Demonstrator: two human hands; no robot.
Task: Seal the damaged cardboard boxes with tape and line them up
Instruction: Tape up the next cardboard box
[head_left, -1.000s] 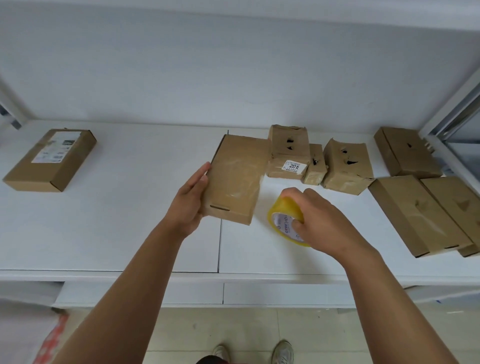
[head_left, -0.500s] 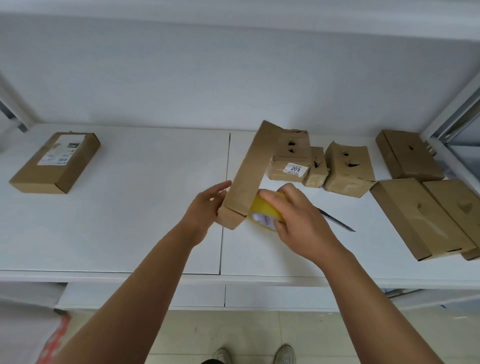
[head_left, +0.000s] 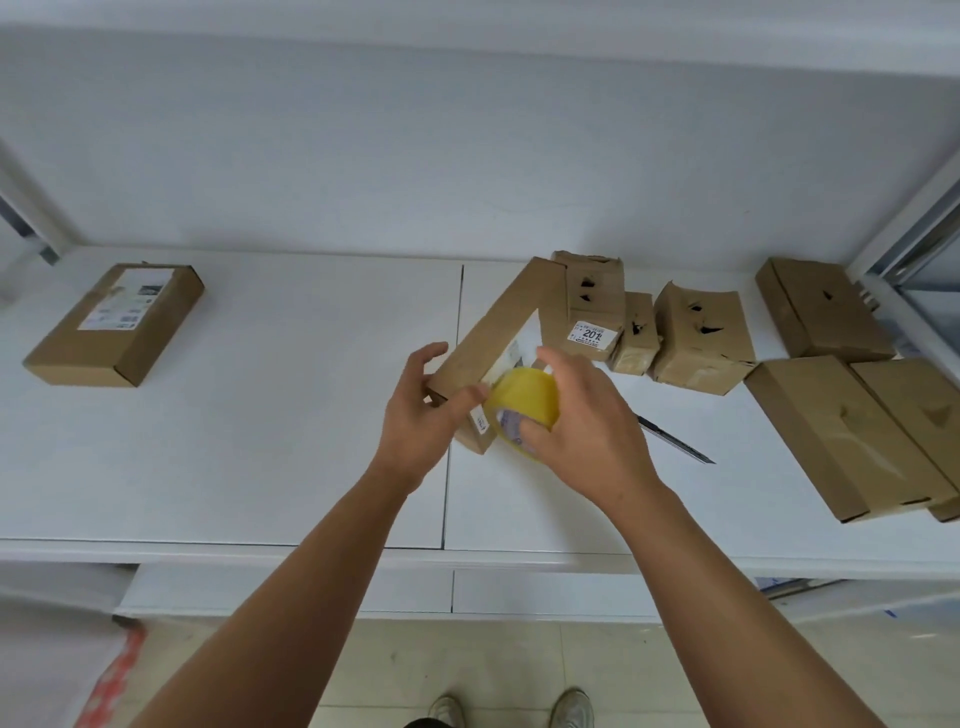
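Note:
A flat brown cardboard box (head_left: 493, 332) is tipped up on its long edge over the middle of the white table (head_left: 260, 441). My left hand (head_left: 423, 415) grips its near end, thumb across the corner. My right hand (head_left: 582, 431) holds a yellow tape roll (head_left: 524, 402) against the box's near end. Several damaged boxes with torn holes (head_left: 698, 338) stand behind, one bearing a "20" label (head_left: 589, 332).
One sealed box with a white label (head_left: 114, 325) lies far left. Flat boxes (head_left: 841, 436) and another (head_left: 823, 309) crowd the right side. A knife blade (head_left: 675, 439) lies on the table just right of my right hand. A metal rack post (head_left: 914, 218) rises at right.
The box went from lying flat to standing on edge. My right hand brought the tape roll up to its near end, and my left hand shifted down to grip that end.

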